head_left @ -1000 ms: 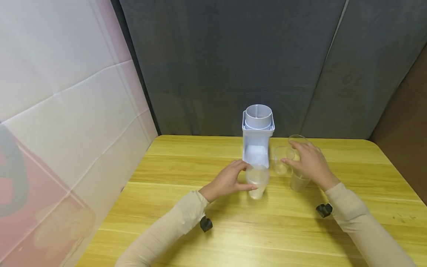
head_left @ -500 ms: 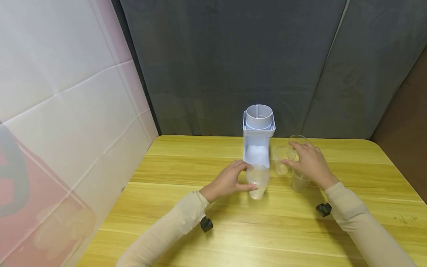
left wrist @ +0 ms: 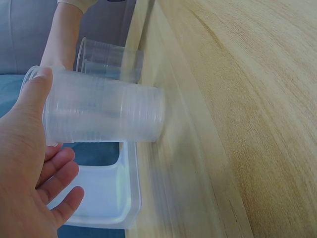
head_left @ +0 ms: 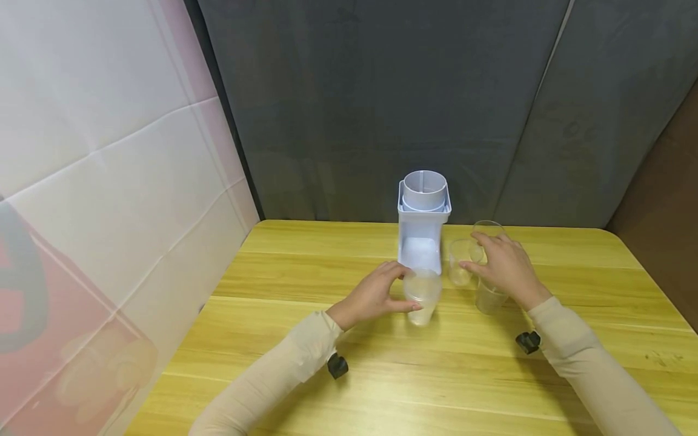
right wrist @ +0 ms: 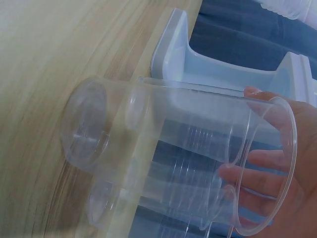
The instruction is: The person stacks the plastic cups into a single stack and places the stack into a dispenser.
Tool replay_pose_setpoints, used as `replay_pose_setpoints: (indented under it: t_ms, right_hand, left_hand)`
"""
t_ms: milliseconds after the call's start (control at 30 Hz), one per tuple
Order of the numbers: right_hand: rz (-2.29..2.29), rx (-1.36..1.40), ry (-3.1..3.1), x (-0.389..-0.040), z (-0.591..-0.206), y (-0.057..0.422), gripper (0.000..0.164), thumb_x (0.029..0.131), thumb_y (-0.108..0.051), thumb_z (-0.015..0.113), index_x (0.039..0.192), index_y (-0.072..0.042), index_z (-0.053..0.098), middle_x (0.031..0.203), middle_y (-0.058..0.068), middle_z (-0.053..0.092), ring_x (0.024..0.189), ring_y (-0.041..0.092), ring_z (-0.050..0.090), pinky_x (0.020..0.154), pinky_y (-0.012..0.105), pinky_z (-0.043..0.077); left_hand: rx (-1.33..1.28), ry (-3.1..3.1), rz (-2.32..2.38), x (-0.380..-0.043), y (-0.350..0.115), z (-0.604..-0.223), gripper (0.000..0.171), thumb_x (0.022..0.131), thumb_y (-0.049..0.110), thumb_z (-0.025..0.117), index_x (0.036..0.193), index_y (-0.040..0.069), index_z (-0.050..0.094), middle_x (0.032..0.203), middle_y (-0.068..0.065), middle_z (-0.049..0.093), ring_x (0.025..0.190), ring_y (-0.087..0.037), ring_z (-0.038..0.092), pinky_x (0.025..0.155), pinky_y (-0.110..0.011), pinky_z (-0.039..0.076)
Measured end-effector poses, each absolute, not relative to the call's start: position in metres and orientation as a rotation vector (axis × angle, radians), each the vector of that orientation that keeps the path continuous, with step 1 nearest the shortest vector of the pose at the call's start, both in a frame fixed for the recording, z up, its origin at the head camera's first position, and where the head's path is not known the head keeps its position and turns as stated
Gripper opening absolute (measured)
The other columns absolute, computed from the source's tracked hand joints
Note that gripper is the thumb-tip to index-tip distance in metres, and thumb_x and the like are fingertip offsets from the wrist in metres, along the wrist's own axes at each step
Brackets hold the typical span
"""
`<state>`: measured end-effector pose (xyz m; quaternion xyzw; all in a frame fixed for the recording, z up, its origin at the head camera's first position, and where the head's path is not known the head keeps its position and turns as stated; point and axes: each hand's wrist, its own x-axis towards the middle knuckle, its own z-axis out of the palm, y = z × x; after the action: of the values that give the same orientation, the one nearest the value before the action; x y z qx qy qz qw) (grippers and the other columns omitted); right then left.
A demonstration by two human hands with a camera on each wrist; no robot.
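Note:
My left hand (head_left: 371,293) grips a stack of clear plastic cups (head_left: 422,297) near its rim, in front of a pale blue-white holder (head_left: 418,230). In the left wrist view the thumb lies on the rims of the stack (left wrist: 106,111), while the lower fingers stay loosely curled beside it. To the right, my right hand (head_left: 509,266) curls round a clear plastic cup (right wrist: 163,119) at the rim end. Its fingers (right wrist: 262,181) show through the transparent wall. Another clear cup (head_left: 460,266) stands just left of this hand, and a further cup base (right wrist: 101,203) shows behind.
The holder has a round cylinder (head_left: 424,191) on top and an open-fronted tray below. A wooden table (head_left: 305,254) carries everything. Grey fabric (head_left: 371,109) hangs behind it, and a pale printed sheet (head_left: 109,200) borders the left side.

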<state>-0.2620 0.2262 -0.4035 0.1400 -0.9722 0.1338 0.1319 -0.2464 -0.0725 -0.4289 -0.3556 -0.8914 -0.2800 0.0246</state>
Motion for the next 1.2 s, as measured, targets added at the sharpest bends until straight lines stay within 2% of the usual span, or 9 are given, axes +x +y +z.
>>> replay_pose_setpoints:
  t_ms: [867, 1067, 1200]
  right_hand:
    - [0.454, 0.449, -2.753, -0.249, -0.392, 0.222, 0.073, 0.084, -0.046, 0.076, 0.139, -0.004, 0.053, 0.124, 0.021, 0.067, 0.112, 0.042, 0.058, 0.096, 0.062, 0.044]
    - [0.452, 0.496, -2.725, -0.238, -0.385, 0.217, 0.072, 0.081, -0.046, 0.078, 0.136, -0.006, 0.056, 0.113, 0.017, 0.072, 0.103, 0.036, 0.06, 0.088, 0.056, 0.048]
    - [0.446, 0.521, -2.735, -0.23, -0.38, 0.214, 0.071, 0.08, -0.046, 0.079, 0.135, -0.007, 0.057, 0.116, 0.017, 0.072, 0.103, 0.034, 0.059, 0.087, 0.056, 0.049]
  left_hand:
    - [-1.084, -2.775, -0.862, -0.246, -0.071, -0.427, 0.059, 0.081, 0.051, 0.077, 0.125, 0.017, 0.059, 0.126, 0.002, 0.063, 0.119, -0.015, 0.056, 0.105, -0.034, 0.05]
    - [-1.092, -2.766, -0.852, -0.246, -0.071, -0.427, 0.058, 0.082, 0.052, 0.076, 0.125, 0.018, 0.059, 0.126, 0.002, 0.063, 0.119, -0.015, 0.056, 0.105, -0.034, 0.05]
    - [-1.085, -2.774, -0.853, -0.246, -0.072, -0.426, 0.059, 0.082, 0.052, 0.076, 0.126, 0.017, 0.059, 0.126, 0.002, 0.063, 0.12, -0.015, 0.057, 0.106, -0.034, 0.05]
